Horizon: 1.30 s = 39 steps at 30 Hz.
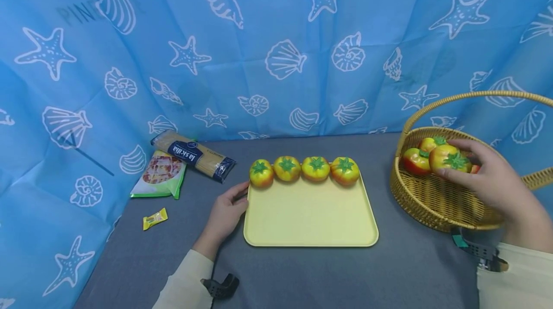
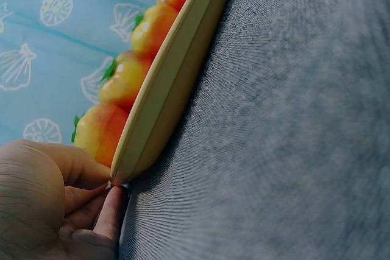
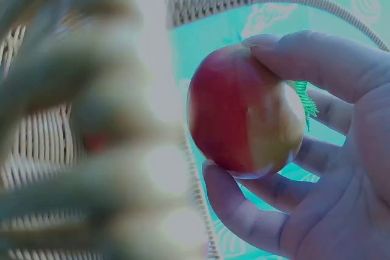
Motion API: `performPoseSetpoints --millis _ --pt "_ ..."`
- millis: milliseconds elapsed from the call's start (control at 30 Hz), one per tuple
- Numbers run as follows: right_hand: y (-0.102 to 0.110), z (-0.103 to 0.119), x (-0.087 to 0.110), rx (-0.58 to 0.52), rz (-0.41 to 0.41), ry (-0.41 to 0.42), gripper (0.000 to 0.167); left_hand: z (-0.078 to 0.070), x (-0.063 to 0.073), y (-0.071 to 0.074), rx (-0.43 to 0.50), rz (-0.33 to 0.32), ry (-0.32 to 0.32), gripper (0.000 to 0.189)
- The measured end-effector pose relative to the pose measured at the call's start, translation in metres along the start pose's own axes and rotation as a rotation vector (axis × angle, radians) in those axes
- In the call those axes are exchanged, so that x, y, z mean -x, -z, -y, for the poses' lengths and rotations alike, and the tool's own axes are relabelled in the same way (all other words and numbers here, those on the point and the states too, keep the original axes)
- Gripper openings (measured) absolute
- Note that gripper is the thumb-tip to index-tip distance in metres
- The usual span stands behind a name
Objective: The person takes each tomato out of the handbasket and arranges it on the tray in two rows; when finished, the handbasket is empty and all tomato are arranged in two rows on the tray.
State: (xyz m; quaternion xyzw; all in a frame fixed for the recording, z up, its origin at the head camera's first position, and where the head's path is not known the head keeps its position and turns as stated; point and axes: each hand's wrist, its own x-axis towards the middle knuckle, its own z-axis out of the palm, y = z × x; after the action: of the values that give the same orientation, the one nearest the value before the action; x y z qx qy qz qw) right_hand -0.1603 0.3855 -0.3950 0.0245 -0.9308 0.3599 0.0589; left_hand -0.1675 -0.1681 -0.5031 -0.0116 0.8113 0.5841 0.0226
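Observation:
My right hand [image 1: 497,179] grips a red-and-yellow tomato [image 1: 450,158] with a green leafy top, above the wicker basket [image 1: 403,198]. In the right wrist view, thumb and fingertips curl round the tomato [image 3: 244,114], its red side toward the camera. More tomatoes [image 1: 416,161] lie in the basket behind it. At the left edge of a pale yellow tray [image 1: 311,218], my left hand [image 1: 226,210] pinches the rim; the left wrist view shows its fingertips [image 2: 109,211] at the tray's corner. Several tomatoes [image 1: 287,169] stand in a row along the tray's far side, leaves up.
Left of the tray lie a spaghetti packet [image 1: 194,155], a green-and-white food bag [image 1: 160,174] and a small yellow wrapped snack [image 1: 155,219]. The basket's tall handle [image 1: 471,94] arches over it. A blue curtain [image 1: 276,50] with shells and starfish hangs behind the grey table [image 1: 276,275].

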Motion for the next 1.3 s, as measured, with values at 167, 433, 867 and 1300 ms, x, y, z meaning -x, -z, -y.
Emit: performPoseSetpoints --millis 167,433,867,1300 --pt "0.002 0.009 0.002 -0.009 0.007 0.009 0.079 0.0 0.0 0.0 -0.002 -0.001 -0.006 0.05" --pt "0.003 0.028 0.006 -0.039 0.012 0.014 0.081 0.001 0.0 0.0 -0.001 0.007 -0.032 0.05" --pt "-0.004 0.059 0.012 -0.046 -0.03 0.126 0.074 -0.001 0.002 0.001 -0.003 0.006 -0.049 0.05" --pt "-0.023 0.083 0.011 -0.101 -0.019 0.328 0.072 0.0 0.0 0.001 0.0 0.008 -0.04 0.05"
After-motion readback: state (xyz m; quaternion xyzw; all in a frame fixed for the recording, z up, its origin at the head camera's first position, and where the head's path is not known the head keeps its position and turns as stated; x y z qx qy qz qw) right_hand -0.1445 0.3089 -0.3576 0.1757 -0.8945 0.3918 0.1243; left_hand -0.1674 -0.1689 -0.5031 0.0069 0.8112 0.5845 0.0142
